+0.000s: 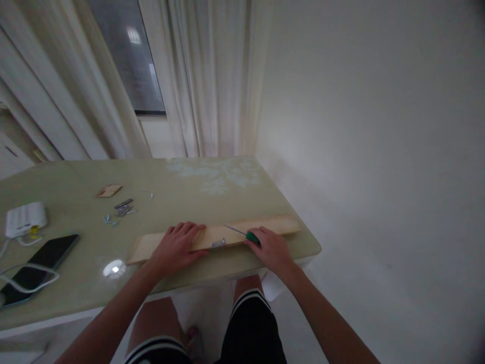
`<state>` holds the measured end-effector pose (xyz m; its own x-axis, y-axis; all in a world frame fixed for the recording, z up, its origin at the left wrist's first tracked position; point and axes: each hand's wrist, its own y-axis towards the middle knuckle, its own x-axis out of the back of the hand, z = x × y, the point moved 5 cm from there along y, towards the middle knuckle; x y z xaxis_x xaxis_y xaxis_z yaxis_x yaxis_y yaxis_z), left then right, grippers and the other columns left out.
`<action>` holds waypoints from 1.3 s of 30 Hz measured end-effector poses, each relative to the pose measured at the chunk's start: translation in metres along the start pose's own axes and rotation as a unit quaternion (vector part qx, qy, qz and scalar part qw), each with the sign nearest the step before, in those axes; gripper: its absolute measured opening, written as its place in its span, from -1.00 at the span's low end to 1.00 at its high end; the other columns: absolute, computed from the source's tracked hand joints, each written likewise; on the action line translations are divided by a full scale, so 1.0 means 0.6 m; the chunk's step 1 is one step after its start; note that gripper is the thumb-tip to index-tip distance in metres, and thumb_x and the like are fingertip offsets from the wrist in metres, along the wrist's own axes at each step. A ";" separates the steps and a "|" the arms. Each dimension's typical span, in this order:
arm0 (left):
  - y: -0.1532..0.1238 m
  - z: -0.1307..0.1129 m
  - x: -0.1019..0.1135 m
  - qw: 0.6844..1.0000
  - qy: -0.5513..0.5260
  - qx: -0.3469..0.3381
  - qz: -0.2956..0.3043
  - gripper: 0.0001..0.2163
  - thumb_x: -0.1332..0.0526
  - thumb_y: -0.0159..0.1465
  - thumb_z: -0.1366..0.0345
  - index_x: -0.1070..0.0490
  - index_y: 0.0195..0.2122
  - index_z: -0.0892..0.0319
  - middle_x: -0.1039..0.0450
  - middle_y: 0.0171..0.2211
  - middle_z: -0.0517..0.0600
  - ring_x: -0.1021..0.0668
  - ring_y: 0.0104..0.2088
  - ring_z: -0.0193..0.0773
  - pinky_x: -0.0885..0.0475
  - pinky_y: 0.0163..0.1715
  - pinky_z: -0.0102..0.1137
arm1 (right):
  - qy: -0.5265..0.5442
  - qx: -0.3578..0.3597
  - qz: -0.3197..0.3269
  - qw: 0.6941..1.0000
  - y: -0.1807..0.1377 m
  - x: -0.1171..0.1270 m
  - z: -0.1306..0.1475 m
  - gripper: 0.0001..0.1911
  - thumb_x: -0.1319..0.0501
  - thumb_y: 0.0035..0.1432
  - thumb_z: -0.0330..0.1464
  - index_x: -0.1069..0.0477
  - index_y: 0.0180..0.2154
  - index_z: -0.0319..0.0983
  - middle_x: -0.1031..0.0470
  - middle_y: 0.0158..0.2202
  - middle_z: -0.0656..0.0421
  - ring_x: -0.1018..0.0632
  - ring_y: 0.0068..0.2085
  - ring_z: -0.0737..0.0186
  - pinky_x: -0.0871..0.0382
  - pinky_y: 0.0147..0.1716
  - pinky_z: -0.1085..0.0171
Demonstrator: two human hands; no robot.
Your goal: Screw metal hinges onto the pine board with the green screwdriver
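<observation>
A long pale wooden board (223, 233) lies along the near side of the table. My left hand (180, 246) is closed on its left half, fingers over the top and thumb along the near edge. In my right hand (271, 247) is a screwdriver (252, 237), held by its green handle, with the thin shaft pointing left across the board. That hand rests at the board's near edge. Between my hands, a small silvery metal fitting (219, 243) sits at the near edge of the board; the screwdriver's tip is apart from it.
Left on the green table (204, 202) lie blue-tinted screws (110, 221), a heap of metal hardware (124, 207) and a small wooden piece (109, 190). Farther left are a white box-shaped device (26, 219), a phone (41, 265) and a white cable (56, 276). A wall (371, 177) stands to the right.
</observation>
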<state>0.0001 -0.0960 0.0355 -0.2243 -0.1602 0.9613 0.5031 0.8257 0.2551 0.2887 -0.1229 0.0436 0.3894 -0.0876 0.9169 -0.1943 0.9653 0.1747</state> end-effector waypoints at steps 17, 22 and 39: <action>0.151 0.111 -0.026 0.999 -0.012 0.001 0.037 -0.41 -0.31 0.34 -0.06 -0.39 0.31 0.12 -0.44 0.29 0.23 -0.47 0.23 0.19 -0.34 0.20 0.05 | 0.264 -0.003 -0.164 0.950 0.266 -0.052 0.044 -0.66 -0.14 0.44 -0.11 -0.51 -0.09 -0.22 -0.67 -0.19 0.06 -0.63 -0.18 0.16 -0.43 -0.16 0.24; 0.155 0.081 -0.028 0.997 -0.040 -0.070 -0.004 -0.56 -0.37 0.34 0.13 -0.48 0.22 0.07 -0.53 0.22 0.15 -0.53 0.19 0.05 -0.41 0.18 -0.05 | 0.282 0.006 -0.162 0.946 0.247 -0.065 0.029 -0.68 -0.17 0.43 -0.11 -0.53 -0.13 -0.22 -0.67 -0.26 0.09 -0.63 -0.25 0.17 -0.44 -0.22 0.26; 0.143 0.061 -0.049 0.986 -0.040 -0.133 -0.087 -0.75 -0.19 0.50 0.23 -0.60 0.09 0.08 -0.65 0.09 0.11 -0.66 0.07 0.01 -0.57 0.05 -0.07 | 0.029 0.023 -0.102 0.994 0.279 -0.057 0.009 -0.85 -0.26 0.41 -0.28 -0.59 -0.17 -0.18 -0.67 -0.15 0.02 -0.54 -0.02 -0.02 -0.25 0.09 0.02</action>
<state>0.0196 -0.0008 0.0251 -0.3855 -0.2348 0.8923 0.6507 0.6165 0.4433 0.2379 0.0401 0.0435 0.4757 -0.2656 0.8386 -0.1463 0.9162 0.3732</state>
